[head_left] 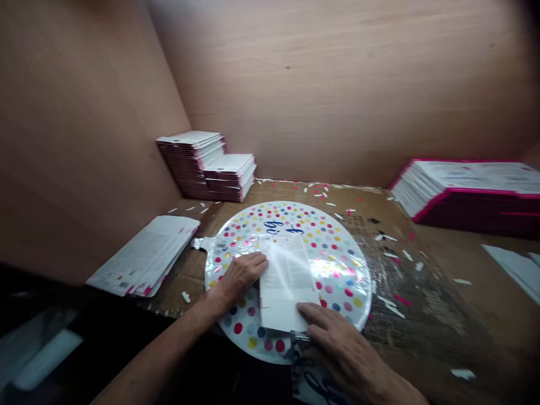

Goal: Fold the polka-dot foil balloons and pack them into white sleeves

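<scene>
A round, flat foil balloon (337, 270) with coloured dots and blue lettering lies on the cardboard surface, its tail pointing left. On its middle rests a white printed card (284, 281), shiny with reflected light. My left hand (242, 274) lies on the balloon with its fingertips at the card's left edge, fingers fairly close together. My right hand (333, 337) touches the card's lower right corner. Below that corner, partly under my right hand, hangs a piece of foil with dark blue lettering (314, 385). Whether my right fingers pinch it is hidden.
Stacks of folded white and pink cards (192, 163) stand at the back left, with loose white cards (145, 256) nearer. A pink-edged stack (472, 194) sits at the right. White and pink scraps litter the cardboard (442, 281). Wooden panels rise behind and left.
</scene>
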`<state>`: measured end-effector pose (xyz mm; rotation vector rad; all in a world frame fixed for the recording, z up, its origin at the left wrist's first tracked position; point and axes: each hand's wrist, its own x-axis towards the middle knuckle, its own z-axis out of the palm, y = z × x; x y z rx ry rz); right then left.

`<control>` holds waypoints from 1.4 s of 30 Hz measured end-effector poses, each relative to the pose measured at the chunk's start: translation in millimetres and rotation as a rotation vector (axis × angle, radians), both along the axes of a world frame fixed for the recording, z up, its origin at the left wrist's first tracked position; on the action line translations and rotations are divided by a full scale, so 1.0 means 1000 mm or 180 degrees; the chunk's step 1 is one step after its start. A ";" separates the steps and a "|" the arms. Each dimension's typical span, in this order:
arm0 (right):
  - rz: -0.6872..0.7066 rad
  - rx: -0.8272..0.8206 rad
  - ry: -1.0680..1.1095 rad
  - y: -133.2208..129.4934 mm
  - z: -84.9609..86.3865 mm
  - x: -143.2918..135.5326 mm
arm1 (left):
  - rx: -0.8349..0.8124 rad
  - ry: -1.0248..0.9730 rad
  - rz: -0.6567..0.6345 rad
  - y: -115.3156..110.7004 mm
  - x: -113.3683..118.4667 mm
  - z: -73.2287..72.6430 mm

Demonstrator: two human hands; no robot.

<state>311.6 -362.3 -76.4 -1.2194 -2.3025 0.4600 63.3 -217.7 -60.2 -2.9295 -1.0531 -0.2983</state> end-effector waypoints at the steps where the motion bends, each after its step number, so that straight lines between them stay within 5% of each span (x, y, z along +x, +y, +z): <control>1: 0.0052 0.0030 -0.0172 0.001 0.000 -0.004 | -0.0085 -0.0012 -0.0042 0.001 0.005 -0.002; 8: 0.0131 -0.0330 -0.0422 0.004 0.013 0.002 | -0.0520 -0.0149 -0.0467 -0.022 0.023 0.003; 18: 0.0183 -0.0225 -0.0235 0.007 0.008 0.007 | 0.0260 0.1620 -0.0874 -0.038 0.051 0.008; 27: -0.1835 0.0024 -0.0101 0.023 0.014 -0.005 | 0.0630 0.0660 -0.0497 -0.039 0.058 0.008; 35: -0.2225 -0.0531 0.0321 0.045 0.004 0.004 | 0.0955 0.0637 -0.0747 -0.032 0.061 0.018; 39: -0.2019 -0.1066 0.0934 0.051 0.008 0.011 | 0.0929 0.0351 -0.0792 -0.031 0.058 0.022; 42: -0.2161 -0.0747 0.0804 0.048 0.012 0.011 | 0.0753 0.0047 -0.0847 -0.036 0.058 0.024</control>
